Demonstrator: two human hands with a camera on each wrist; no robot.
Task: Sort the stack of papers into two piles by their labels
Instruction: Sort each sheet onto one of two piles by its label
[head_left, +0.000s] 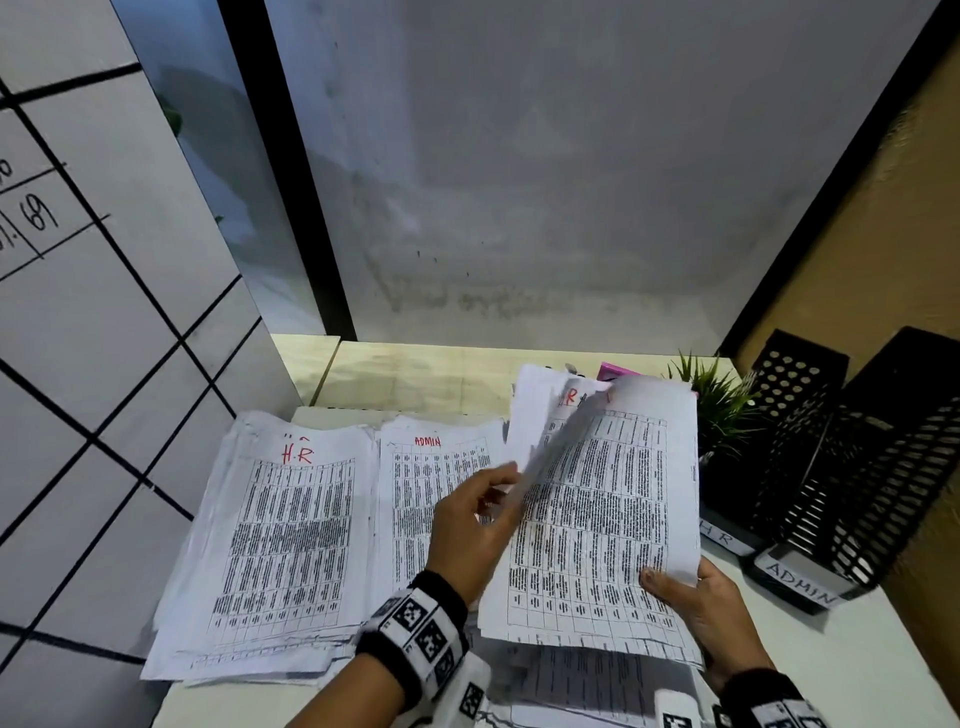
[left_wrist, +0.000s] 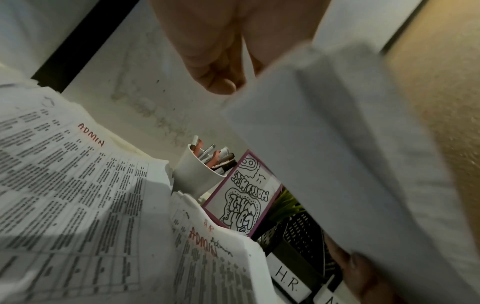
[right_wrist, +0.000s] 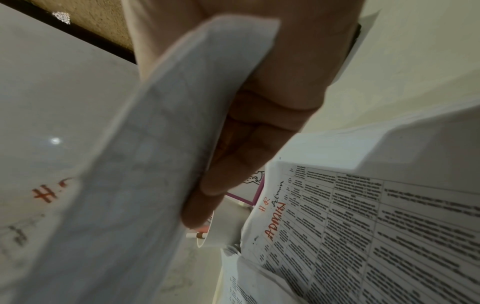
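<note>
The H.R pile (head_left: 280, 530) lies at the left of the desk, and the ADMIN pile (head_left: 415, 478) beside it; its red label also shows in the left wrist view (left_wrist: 78, 164). My right hand (head_left: 675, 587) grips the lower right corner of a raised bundle of printed sheets (head_left: 597, 519), thumb on top and fingers (right_wrist: 259, 123) underneath. My left hand (head_left: 506, 483) pinches the left edge of the bundle's top sheet (head_left: 561, 441) and peels it upward; this sheet (left_wrist: 324, 144) is blurred. An H.R mark shows near the bundle's top. More sheets (right_wrist: 337, 226), the top one marked ADMIN, lie under the bundle.
Two black mesh trays labelled H.R (head_left: 727, 540) and ADMIN (head_left: 800, 582) stand at the right edge. A small green plant (head_left: 717, 405), a white cup of pens (left_wrist: 197, 172) and a pink-framed card (left_wrist: 246, 201) sit behind the papers. Walls close the desk at back and left.
</note>
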